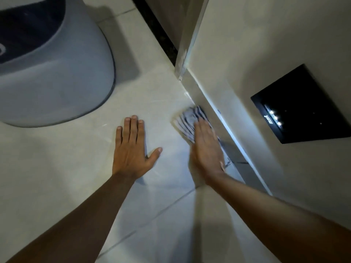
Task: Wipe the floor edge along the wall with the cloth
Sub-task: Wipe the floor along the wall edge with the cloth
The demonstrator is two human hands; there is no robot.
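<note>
Pale tiled floor [165, 95], right hand [206, 149] flat on striped cloth [187, 122] beside wall [247, 54], left hand [132, 147] spread flat

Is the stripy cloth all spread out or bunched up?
Bunched up. The cloth shows folds and ridges under the right hand, beside the wall.

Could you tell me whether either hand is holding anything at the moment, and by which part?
The right hand presses flat on the near end of the striped cloth, pinning rather than gripping it. The left hand lies empty on the floor.
</note>
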